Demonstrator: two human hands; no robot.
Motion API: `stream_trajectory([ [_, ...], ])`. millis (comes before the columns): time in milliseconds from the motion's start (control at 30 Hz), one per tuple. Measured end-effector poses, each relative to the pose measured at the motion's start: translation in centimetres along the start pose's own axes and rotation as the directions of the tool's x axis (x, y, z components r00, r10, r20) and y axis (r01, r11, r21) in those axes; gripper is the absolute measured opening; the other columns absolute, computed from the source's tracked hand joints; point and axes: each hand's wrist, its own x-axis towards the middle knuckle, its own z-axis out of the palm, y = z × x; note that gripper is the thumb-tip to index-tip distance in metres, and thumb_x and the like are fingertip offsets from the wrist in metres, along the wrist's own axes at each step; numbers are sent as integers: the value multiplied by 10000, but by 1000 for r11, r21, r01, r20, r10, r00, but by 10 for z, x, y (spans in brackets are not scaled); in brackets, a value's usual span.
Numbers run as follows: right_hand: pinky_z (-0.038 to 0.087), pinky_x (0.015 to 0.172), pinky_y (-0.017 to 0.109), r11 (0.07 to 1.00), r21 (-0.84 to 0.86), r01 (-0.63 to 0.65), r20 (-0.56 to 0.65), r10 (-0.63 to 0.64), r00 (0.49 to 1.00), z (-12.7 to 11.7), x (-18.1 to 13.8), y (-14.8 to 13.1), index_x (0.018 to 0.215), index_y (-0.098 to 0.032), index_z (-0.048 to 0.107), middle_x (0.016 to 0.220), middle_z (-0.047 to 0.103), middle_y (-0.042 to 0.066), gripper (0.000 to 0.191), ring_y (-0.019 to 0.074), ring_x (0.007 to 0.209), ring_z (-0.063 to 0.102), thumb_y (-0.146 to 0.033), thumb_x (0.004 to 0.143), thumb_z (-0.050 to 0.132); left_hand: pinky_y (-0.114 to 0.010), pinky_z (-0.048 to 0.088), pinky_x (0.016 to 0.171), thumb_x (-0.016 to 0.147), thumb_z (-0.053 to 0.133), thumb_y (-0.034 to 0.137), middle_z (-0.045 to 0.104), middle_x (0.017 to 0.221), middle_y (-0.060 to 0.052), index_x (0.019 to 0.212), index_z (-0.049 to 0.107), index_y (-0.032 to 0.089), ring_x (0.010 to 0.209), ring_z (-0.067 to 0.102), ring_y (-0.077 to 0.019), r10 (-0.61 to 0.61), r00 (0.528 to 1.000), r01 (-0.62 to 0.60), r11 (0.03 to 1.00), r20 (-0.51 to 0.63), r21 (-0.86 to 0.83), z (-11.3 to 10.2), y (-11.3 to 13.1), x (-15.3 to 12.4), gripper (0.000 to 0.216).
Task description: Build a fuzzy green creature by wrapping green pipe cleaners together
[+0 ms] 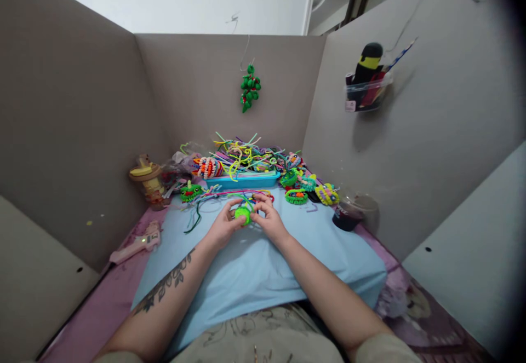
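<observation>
Between my two hands, over the light blue cloth (271,264), is a small bright green pipe-cleaner piece (243,215). My left hand (226,222) grips its left side, thumb in front and fingers curled behind. From the right, my right hand (267,218) pinches at the same piece, with its fingertips close to a green pipe-cleaner end standing up from it. The exact grip of the right fingers is partly hidden. Just beyond my fingers lie loose pipe cleaners (196,219) in dark green, pink and blue.
Behind stands a blue tray (246,181) heaped with pipe cleaners. Finished pipe-cleaner figures (296,196) sit right of it. A glue gun (139,244) lies at left, a dark cup (348,215) at right. Grey panels enclose three sides; a green ornament (250,88) hangs at the back.
</observation>
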Motion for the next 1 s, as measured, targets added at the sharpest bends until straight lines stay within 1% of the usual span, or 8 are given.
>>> stream_trajectory([
  [200,232,1066,389,998,-28,-55,67,57,996,-1,1,4,747,-217,651,1341,413,58,140,238,1255,382,-354,724,661,-262,485,642,620,774,287,623,875,-36,1177,438,211,727,606,-148,-15,1000,15,1000,10,2,0,0,-1,655],
  [300,235,1062,381,997,-57,-44,81,49,996,-2,2,2,691,-208,643,1348,408,58,174,234,1252,385,-371,750,636,-286,504,672,648,747,318,605,985,-65,1192,428,216,799,613,-166,-3,1000,4,999,-28,34,0,-1,1,639],
  [433,271,1040,379,999,-42,-32,-51,30,998,1,3,2,658,-198,590,1248,466,81,217,232,1202,428,-384,766,610,-297,520,675,647,727,335,491,1232,-112,1134,496,210,866,611,-181,169,973,-115,946,-158,302,0,-9,3,554],
  [567,308,1008,358,999,5,-46,-83,47,995,4,3,3,641,-192,544,1181,494,84,274,225,1161,461,-423,786,580,-295,523,695,641,723,275,495,1220,-102,1093,555,217,953,594,-208,358,933,-292,821,-45,491,1,-16,3,486],
  [733,330,993,352,999,-40,-19,0,19,1000,7,2,2,652,-191,536,1161,505,79,273,216,1139,474,-412,812,553,-308,492,805,680,701,283,552,1185,-93,1055,584,195,942,597,-182,318,943,-284,922,-98,262,-1,-10,4,403],
  [833,325,1010,391,978,-186,96,-66,-110,992,7,-1,-3,856,-212,585,1159,499,89,145,227,1152,451,-345,799,581,-283,485,771,625,750,277,594,1082,-67,1014,594,183,898,596,-168,216,954,-196,974,-206,110,-4,-4,6,430],
  [900,311,1027,422,936,-300,186,-89,-221,971,6,-3,-6,1014,-235,568,1190,479,93,236,237,1178,421,-298,789,595,-267,486,725,591,772,276,589,1056,-56,995,597,185,896,588,-170,149,954,-148,989,-260,24,-5,-2,6,449],
  [1000,303,1032,453,859,-419,293,8,-319,948,4,-5,-10,982,-264,607,1227,457,78,188,250,1184,398,-248,797,579,-266,489,701,577,781,274,578,1041,-49,970,604,183,870,582,-162,79,965,-98,993,-252,-66,-5,-2,6,441],
])
